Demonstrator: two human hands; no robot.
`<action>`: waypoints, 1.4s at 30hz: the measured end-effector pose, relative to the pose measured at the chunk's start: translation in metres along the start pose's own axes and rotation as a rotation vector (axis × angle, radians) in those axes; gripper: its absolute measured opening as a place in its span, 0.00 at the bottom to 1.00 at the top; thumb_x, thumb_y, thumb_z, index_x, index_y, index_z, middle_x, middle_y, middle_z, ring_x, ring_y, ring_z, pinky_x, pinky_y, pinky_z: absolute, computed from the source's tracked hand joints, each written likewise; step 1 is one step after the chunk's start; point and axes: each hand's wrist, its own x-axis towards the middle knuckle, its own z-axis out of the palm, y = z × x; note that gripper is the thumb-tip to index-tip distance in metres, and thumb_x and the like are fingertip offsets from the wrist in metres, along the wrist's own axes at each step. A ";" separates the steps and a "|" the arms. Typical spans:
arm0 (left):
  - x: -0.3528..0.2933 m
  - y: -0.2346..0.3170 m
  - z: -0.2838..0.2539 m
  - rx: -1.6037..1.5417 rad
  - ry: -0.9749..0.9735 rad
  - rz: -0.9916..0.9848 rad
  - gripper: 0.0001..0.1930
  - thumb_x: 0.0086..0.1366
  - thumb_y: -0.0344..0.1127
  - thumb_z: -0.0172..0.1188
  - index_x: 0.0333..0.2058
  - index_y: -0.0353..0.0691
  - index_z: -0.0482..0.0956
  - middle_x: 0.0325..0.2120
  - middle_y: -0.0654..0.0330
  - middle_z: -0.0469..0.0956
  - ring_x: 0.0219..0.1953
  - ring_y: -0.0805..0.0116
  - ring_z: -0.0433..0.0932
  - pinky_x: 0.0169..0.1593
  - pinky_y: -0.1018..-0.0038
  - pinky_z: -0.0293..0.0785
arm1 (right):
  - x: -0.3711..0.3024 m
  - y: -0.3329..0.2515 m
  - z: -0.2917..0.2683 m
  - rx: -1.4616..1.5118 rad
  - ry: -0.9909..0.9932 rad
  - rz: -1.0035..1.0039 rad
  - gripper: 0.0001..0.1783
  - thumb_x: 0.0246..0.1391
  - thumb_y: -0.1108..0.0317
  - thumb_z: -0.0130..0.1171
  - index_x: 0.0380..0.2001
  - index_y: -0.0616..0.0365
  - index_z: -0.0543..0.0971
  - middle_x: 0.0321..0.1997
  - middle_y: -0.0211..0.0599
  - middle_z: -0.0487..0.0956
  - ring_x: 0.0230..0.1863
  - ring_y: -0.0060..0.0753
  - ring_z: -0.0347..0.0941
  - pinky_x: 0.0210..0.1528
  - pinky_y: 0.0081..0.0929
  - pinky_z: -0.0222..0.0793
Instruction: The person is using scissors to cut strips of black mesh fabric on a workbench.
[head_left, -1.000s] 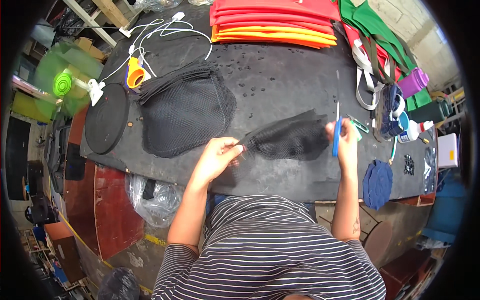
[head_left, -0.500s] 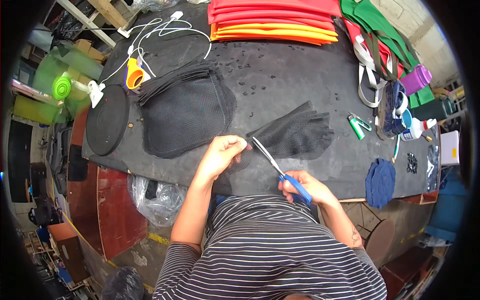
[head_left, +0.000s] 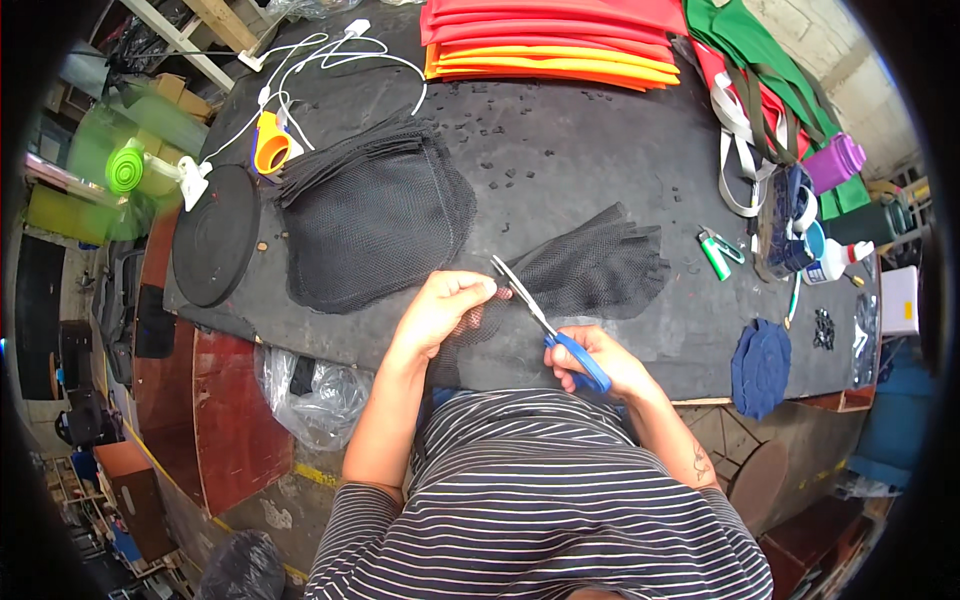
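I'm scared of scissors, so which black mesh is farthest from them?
The broad left pile, beside the round black disc. The other mesh fans out right of the left hand, near the scissors.

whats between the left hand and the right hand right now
In the head view, the blades of the blue-handled scissors slant across the gap between the left hand and right hand, with black mesh at the blades.

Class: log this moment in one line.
left hand: pinching black mesh | right hand: holding blue-handled scissors | blades: near left fingertips
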 end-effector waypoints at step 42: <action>0.018 0.000 0.032 0.247 0.008 0.611 0.09 0.56 0.33 0.58 0.33 0.35 0.79 0.24 0.63 0.70 0.23 0.79 0.68 0.27 0.83 0.63 | 0.008 -0.023 0.013 -0.043 0.316 -0.545 0.20 0.36 0.66 0.69 0.29 0.58 0.69 0.28 0.27 0.72 0.30 0.16 0.67 0.34 0.15 0.64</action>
